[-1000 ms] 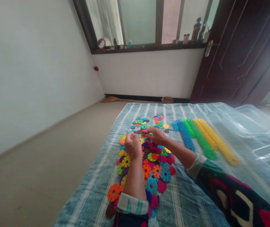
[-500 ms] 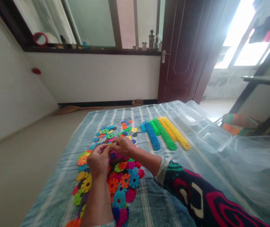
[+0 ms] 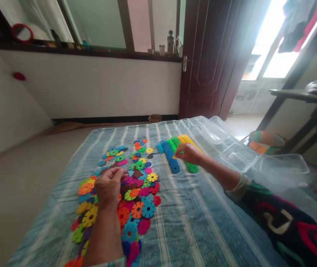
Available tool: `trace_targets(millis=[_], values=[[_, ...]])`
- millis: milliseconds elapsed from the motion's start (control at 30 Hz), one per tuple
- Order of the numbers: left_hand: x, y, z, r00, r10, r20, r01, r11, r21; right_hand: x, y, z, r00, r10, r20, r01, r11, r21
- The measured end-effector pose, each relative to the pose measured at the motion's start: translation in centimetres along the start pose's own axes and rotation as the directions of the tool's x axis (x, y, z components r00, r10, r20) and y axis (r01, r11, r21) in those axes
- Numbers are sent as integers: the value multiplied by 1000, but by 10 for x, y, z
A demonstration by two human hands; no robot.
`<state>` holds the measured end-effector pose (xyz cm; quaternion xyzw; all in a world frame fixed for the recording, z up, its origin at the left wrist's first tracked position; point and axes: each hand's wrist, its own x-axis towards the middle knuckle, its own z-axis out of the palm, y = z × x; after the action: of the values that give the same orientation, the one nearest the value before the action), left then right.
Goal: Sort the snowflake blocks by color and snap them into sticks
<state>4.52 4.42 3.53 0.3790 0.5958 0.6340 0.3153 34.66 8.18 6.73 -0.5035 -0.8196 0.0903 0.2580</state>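
Note:
My left hand [image 3: 110,187] is over a loose pile of notched plastic discs [image 3: 123,216] in many colours. Its fingers are pinched together, and whatever they hold, if anything, is hidden. Away to the right, my right hand [image 3: 189,153] pinches a small yellow-orange disc [image 3: 174,157], mostly covered by the fingers. That hand hovers over overlapping rows of discs sorted by colour: a blue row [image 3: 171,159], a green row [image 3: 193,168] and a yellow row [image 3: 186,138]. The hand and wrist cover much of the green and yellow rows.
A striped blue cloth [image 3: 180,230] covers the surface beneath everything. Clear plastic boxes stand along its right side, among them one box [image 3: 239,157] near a larger one [image 3: 282,167]. Behind are a dark red door [image 3: 203,74] and a window ledge [image 3: 92,53] with small items.
My right hand has left my left hand and moved right to the colour rows, carrying the yellow-orange disc. My left hand stays over the pile. The view has shifted slightly right.

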Motion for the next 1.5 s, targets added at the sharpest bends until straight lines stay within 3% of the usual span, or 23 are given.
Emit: trace_targets(millis=[133,300,733,1267,1500], values=[[-1,1,1,999,-25,-22,25,1000,-6,-33,60,-31,997,69,21,-65,986,-154],[0,1,3,997,-62,-36,62,998,-6,-54,85,-33,990,96,103,-73,975,-210],[0,2,2,996,-90,-26,90,996,8,-51,88,-17,987,63,145,-24,967,-254],[-1,-3,-1,996,-86,-10,86,996,32,-55,79,-12,994,61,95,-25,940,-340],[-4,-5,-2,998,-61,-33,62,998,2,-70,43,-12,1000,-10,24,16,968,-250]])
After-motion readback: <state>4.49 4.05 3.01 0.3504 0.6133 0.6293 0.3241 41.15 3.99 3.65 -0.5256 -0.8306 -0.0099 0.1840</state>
